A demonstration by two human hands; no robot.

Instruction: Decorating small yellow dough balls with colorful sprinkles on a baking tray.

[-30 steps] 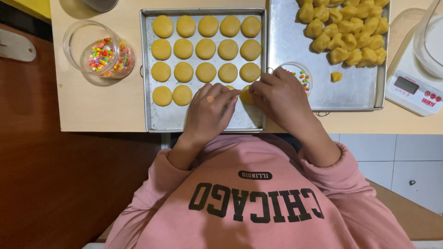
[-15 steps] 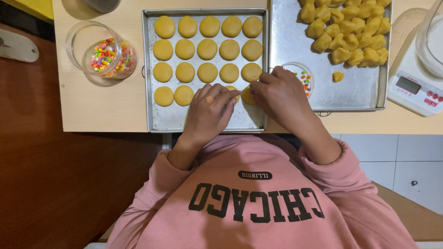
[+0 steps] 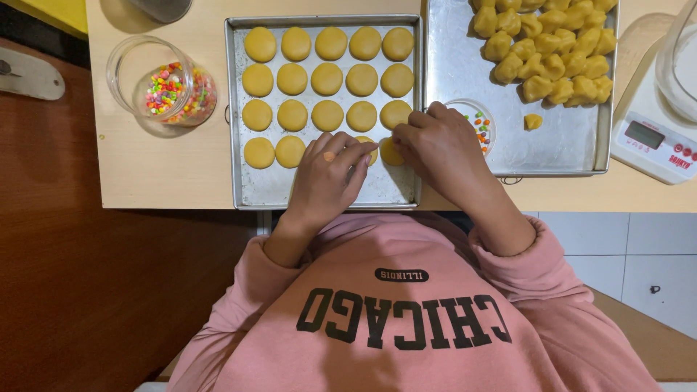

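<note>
A metal baking tray [image 3: 250, 185] holds rows of flat round yellow dough discs [image 3: 327, 78]. My left hand [image 3: 327, 178] lies flat over the tray's near row, its fingertips resting on a partly hidden disc [image 3: 370, 143]. My right hand [image 3: 443, 149] reaches in from the right, and its fingertips pinch the last dough disc [image 3: 390, 154] of the near row, next to the tray's right wall. The two hands almost touch at the fingertips.
A second metal tray [image 3: 465, 72] on the right carries several rough dough lumps [image 3: 544, 51], one small loose piece [image 3: 533, 121] and a small cup of coloured sprinkles [image 3: 479, 123]. A clear jar of sprinkles [image 3: 163, 87] stands to the left. A white kitchen scale [image 3: 650, 141] sits far right.
Both hands stay at the near right corner of the left tray. The left fingers have flattened a little over the row; the right fingertips keep their pinch on the disc.
</note>
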